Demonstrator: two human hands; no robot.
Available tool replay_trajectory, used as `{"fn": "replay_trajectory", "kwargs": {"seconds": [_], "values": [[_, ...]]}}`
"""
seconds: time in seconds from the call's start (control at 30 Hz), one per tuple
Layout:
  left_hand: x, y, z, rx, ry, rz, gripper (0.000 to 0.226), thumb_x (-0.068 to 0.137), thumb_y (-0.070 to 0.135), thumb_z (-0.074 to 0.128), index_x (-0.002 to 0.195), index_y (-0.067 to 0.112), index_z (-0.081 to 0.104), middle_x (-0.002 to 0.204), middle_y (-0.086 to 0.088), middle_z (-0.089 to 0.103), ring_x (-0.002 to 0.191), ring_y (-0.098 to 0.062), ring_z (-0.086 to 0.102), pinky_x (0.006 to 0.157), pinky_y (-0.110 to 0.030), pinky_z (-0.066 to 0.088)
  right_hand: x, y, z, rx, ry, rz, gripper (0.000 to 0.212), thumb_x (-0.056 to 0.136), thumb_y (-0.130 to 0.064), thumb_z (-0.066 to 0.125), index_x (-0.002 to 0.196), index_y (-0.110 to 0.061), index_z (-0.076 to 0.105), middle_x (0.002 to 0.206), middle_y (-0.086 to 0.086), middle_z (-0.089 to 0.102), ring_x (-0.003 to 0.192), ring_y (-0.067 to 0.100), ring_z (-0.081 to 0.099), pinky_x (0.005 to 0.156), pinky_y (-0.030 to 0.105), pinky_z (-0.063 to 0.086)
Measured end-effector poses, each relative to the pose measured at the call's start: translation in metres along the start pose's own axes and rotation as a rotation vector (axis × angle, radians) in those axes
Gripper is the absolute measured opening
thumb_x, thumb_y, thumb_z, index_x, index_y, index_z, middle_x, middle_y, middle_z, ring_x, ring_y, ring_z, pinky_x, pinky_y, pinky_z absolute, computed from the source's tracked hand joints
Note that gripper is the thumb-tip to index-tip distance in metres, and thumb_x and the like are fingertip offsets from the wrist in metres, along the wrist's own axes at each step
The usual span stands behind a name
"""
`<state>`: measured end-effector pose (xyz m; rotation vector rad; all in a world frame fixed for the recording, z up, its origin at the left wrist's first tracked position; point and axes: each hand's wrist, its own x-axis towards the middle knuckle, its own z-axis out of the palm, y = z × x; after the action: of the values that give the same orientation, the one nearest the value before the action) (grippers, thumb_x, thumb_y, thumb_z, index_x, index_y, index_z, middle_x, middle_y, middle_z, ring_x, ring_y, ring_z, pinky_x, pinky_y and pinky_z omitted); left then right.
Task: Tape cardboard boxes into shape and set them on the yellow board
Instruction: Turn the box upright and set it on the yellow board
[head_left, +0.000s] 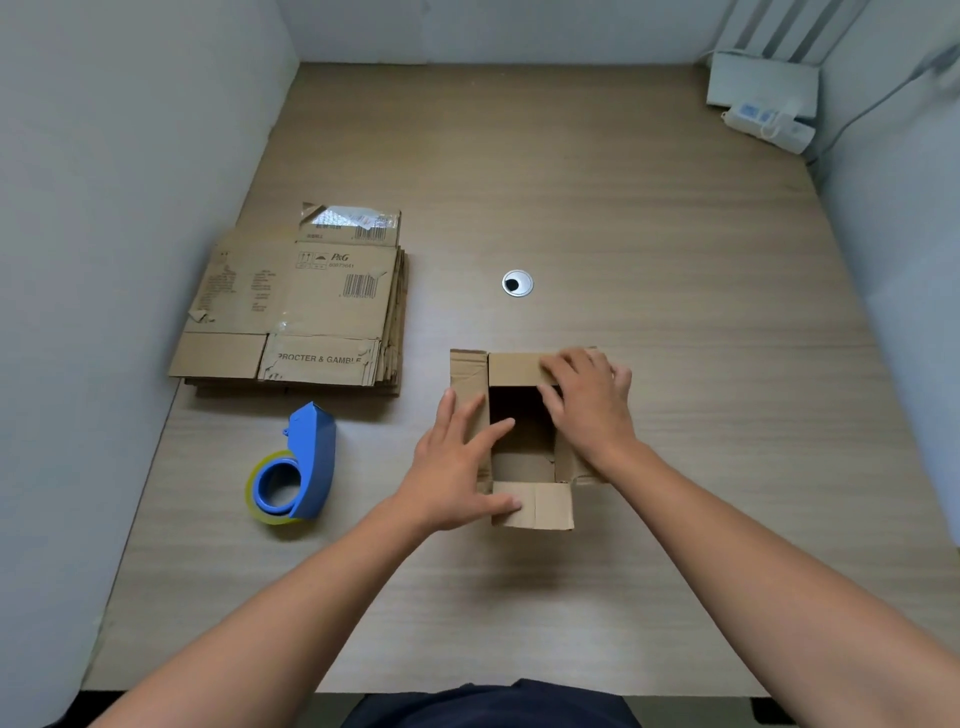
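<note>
On the wood-grain tabletop (623, 234), my left hand (457, 462) and right hand (587, 400) press flat, apart, on the brown cardboard box (540, 506), on its nine- and three-o'clock flaps.

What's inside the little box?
Inside the box there is dark shadow and a cardboard flap low down. The left hand and right hand cover its sides, so those corners are hidden.

Both forearms are bare along all that shows of them, with no cloth on them. The left hand (457, 467) and right hand (589, 405) are bare as well. Just below the near edge of the worktop (623, 234), a dark navy garment (493, 706) shows, plain and unmarked; whether it is a shirt or trousers cannot be told.
</note>
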<state>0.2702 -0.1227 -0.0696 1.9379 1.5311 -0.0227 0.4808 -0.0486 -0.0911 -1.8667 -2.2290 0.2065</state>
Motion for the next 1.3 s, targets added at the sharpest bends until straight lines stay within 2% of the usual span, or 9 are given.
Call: {"fn": "replay_trajectory", "kwargs": {"seconds": [0.1, 0.27, 0.53, 0.73, 0.83, 1.0, 1.1, 1.2, 1.3], "values": [[0.004, 0.003, 0.001, 0.021, 0.007, -0.040, 0.094, 0.076, 0.075, 0.068, 0.155, 0.047, 0.027, 0.169, 0.010, -0.011, 0.150, -0.019, -0.034, 0.122, -0.050, 0.019, 0.022, 0.004, -0.001, 0.052, -0.048, -0.068, 0.025, 0.093, -0.030, 0.065, 0.117, -0.024, 0.068, 0.118, 0.000, 0.060, 0.115, 0.028, 0.050, 0.096, 0.045, 0.035], [0.007, 0.003, 0.000, 0.012, 0.030, -0.067, 0.096, 0.074, 0.078, 0.069, 0.155, 0.047, 0.028, 0.168, 0.013, -0.010, 0.150, -0.017, -0.033, 0.120, -0.050, 0.024, 0.043, 0.014, -0.001, 0.121, 0.041, -0.170, 0.032, 0.101, -0.039, 0.043, 0.106, -0.017, 0.067, 0.104, 0.005, 0.062, 0.095, 0.033, 0.055, 0.074, 0.046, 0.052], [0.010, 0.004, -0.001, 0.008, 0.034, -0.062, 0.120, 0.071, 0.076, 0.072, 0.161, 0.042, -0.001, 0.166, 0.020, -0.009, 0.151, -0.012, -0.030, 0.120, -0.051, 0.026, 0.092, 0.006, -0.003, 0.408, -0.024, 0.321, 0.034, 0.099, -0.040, 0.057, 0.125, -0.017, 0.059, 0.125, 0.002, 0.055, 0.103, 0.023, 0.060, 0.077, 0.031, 0.039], [0.013, 0.000, -0.002, -0.014, 0.015, -0.019, 0.130, 0.068, 0.073, 0.077, 0.162, 0.035, -0.004, 0.165, 0.023, -0.007, 0.151, -0.009, -0.026, 0.123, -0.047, 0.022, 0.083, 0.033, 0.013, 0.430, -0.222, 0.393, 0.042, 0.102, -0.048, 0.049, 0.127, -0.016, 0.056, 0.118, 0.008, 0.064, 0.118, 0.030, 0.055, 0.083, 0.034, 0.040], [0.014, -0.004, -0.003, -0.007, 0.002, 0.012, 0.132, 0.067, 0.073, 0.078, 0.162, 0.034, -0.005, 0.165, 0.023, -0.008, 0.151, -0.008, -0.026, 0.125, -0.047, 0.019, 0.076, 0.045, 0.011, 0.555, -0.325, 0.521, 0.053, 0.098, -0.056, 0.052, 0.132, -0.015, 0.051, 0.130, 0.011, 0.059, 0.122, 0.031, 0.055, 0.088, 0.031, 0.039], [0.014, -0.011, -0.004, -0.131, -0.015, 0.052, 0.132, 0.068, 0.065, 0.084, 0.163, 0.028, 0.000, 0.165, 0.022, -0.006, 0.152, -0.008, -0.024, 0.128, -0.045, 0.007, 0.036, 0.033, -0.015, 0.484, 0.069, 0.338, 0.055, 0.097, -0.028, 0.061, 0.145, -0.009, 0.042, 0.141, 0.014, 0.044, 0.130, 0.031, 0.044, 0.110, 0.041, 0.038], [0.014, -0.015, -0.005, -0.187, 0.018, 0.085, 0.124, 0.072, 0.065, 0.081, 0.164, 0.024, 0.007, 0.167, 0.014, -0.004, 0.154, -0.010, -0.019, 0.128, -0.044, 0.003, -0.012, 0.014, -0.021, 0.552, 0.193, 0.349, 0.053, 0.097, -0.027, 0.059, 0.143, -0.008, 0.041, 0.138, 0.012, 0.040, 0.121, 0.025, 0.048, 0.107, 0.034, 0.039], [0.016, -0.016, -0.001, -0.200, 0.113, 0.081, 0.108, 0.081, 0.060, 0.077, 0.163, 0.022, 0.019, 0.169, 0.008, -0.007, 0.154, -0.011, -0.017, 0.128, -0.040, 0.002, -0.051, -0.003, -0.023, 0.774, 0.057, 0.682, 0.055, 0.097, -0.025, 0.062, 0.145, -0.012, 0.037, 0.139, 0.004, 0.038, 0.103, 0.012, 0.054, 0.092, 0.024, 0.040], [0.015, -0.008, 0.004, -0.294, 0.195, 0.008, 0.098, 0.086, 0.044, 0.079, 0.162, 0.027, 0.019, 0.166, 0.011, -0.015, 0.156, -0.013, -0.009, 0.125, -0.033, 0.011, -0.074, -0.010, -0.020, 0.905, -0.077, 0.745, 0.032, 0.096, -0.025, 0.060, 0.127, -0.016, 0.057, 0.120, -0.003, 0.063, 0.105, 0.014, 0.062, 0.084, 0.026, 0.044]]}}
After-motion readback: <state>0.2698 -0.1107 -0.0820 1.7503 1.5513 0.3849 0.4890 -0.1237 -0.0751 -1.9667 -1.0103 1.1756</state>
